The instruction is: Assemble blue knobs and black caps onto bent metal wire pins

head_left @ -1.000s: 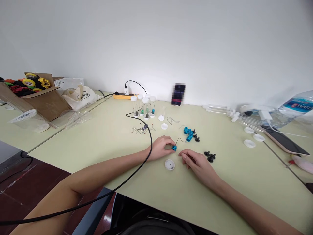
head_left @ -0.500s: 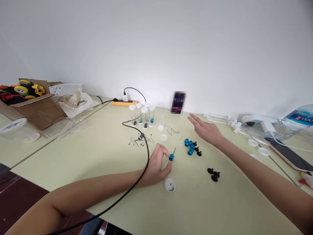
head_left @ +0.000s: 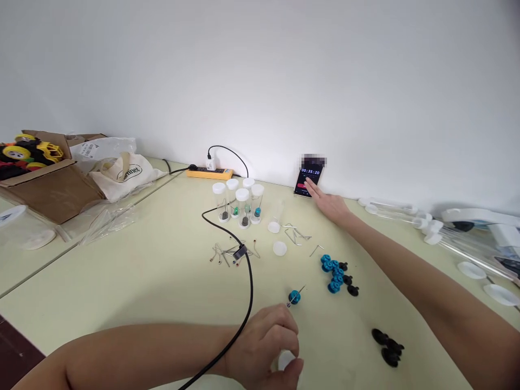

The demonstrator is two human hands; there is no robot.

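My right hand [head_left: 330, 205] reaches far across the pale green table [head_left: 162, 281], its fingertips touching the screen of a phone [head_left: 309, 181] that leans on the wall and shows a timer. My left hand [head_left: 266, 344] rests near the front edge, fingers curled, close to a white cap [head_left: 287, 358]. Whether it holds anything is unclear. A blue bead on a thin pin [head_left: 295, 296] lies just beyond its fingertips. A cluster of blue beads [head_left: 333, 272] and black pieces [head_left: 348, 285] sits to the right.
Several capped clear tubes [head_left: 239, 203] stand mid-table, with loose pins [head_left: 227, 253] and wire pieces [head_left: 298, 234] nearby. A black cable [head_left: 247, 281] crosses my left wrist. More black pieces [head_left: 388, 346] lie at right. A cardboard box of toys [head_left: 40, 179] and a cloth bag [head_left: 122, 172] sit at left.
My right hand left the spot beside the bead and stretched away to the phone. My left hand let go of the blue bead on its pin and drew back toward me.
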